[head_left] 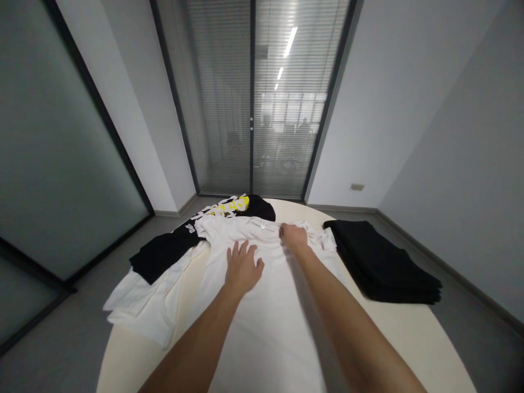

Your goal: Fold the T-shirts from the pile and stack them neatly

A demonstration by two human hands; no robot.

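A white T-shirt (266, 311) lies spread out on the table, its collar at the far end and its body running toward me. My left hand (243, 267) rests flat on the upper chest of the shirt, fingers spread. Up by the collar, my right hand (293, 236) is closed, its fingers pinching the white fabric near the right shoulder. The cloth around the right sleeve is bunched and wrinkled, while the left sleeve reaches toward a dark garment.
Black folded cloth (380, 262) is stacked at the right edge of the pale round table (413, 338). On the left lie a black garment with yellow and white print (229, 206) and white clothing (143, 305). A glass partition with blinds (251, 98) stands beyond.
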